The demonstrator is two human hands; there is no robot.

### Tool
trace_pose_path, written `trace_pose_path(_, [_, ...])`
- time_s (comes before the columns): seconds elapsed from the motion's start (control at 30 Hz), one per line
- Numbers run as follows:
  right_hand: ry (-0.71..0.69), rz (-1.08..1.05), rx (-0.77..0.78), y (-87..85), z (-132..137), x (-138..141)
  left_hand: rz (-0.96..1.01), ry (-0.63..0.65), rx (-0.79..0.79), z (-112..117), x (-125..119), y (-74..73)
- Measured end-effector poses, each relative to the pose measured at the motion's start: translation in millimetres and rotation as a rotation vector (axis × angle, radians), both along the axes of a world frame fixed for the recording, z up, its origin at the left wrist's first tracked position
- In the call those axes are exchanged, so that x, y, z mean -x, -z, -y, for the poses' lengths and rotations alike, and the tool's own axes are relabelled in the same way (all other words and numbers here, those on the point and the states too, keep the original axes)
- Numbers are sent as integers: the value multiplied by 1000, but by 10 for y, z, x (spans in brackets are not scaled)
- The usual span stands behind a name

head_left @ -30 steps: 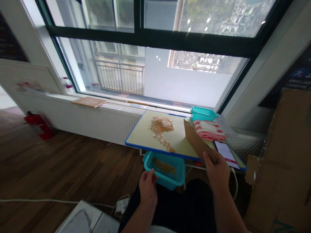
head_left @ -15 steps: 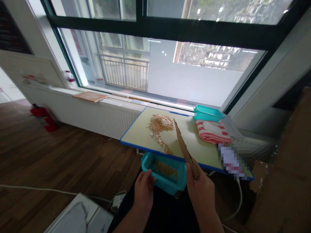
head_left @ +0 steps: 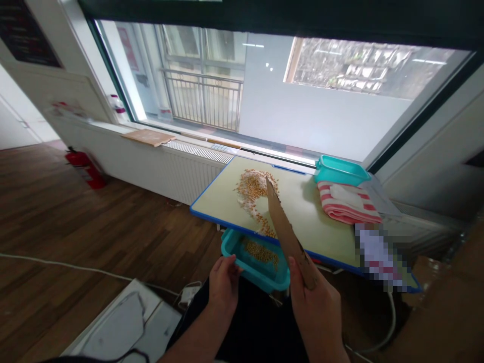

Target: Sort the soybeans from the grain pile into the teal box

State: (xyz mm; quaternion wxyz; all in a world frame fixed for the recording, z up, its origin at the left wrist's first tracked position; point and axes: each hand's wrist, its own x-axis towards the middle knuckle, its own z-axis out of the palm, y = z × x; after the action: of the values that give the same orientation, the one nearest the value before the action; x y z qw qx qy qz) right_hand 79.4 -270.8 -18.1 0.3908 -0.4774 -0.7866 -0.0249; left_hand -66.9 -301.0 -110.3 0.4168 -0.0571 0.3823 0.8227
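My left hand is closed on the near left rim of a turquoise plastic basin, held just below the table's front edge. Yellowish beans lie in the basin. My right hand grips a long strip of cardboard by its lower end. The strip's far tip reaches over the table, beside a pile of soybean-like beans mixed with white powder or flakes. From that pile a curved trail of beans runs down to the front edge, above the basin.
A second turquoise basin stands at the table's back right, behind a folded red-and-white striped towel. A pixelated item covers the right corner. A fire extinguisher stands left on the floor; a cardboard box is at right.
The cardboard strip has swung left, its tip now at the right side of the bean pile. The view has tilted downward. My left hand stays on the basin's rim.
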Motion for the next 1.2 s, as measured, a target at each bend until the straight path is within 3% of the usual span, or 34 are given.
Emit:
trace_pose_path(0.23, [-38,-21,73,-19,55,-16,4,-2,7,-15,26,50])
trace_pose_path(0.57, [-84,-17,54,-27,136,64,-19,-30,8,-34,51,22])
trace_pose_path(0.77, [-39,-56,58,-21,93,-11,0,-25,-3,-44,63,-8])
trace_pose_path(0.9, [-94,-146,35,14,-89,-140,-8,-19,-5,-41,70,-9])
trace_pose_path(1.07, [-435,-245,161,-56,-543,-175,-15,-22,-2,-31,70,-31])
trace_pose_path(1.2, [-391,-519,348,-101,-980,-71,-20,-15,-15,-21,71,-36])
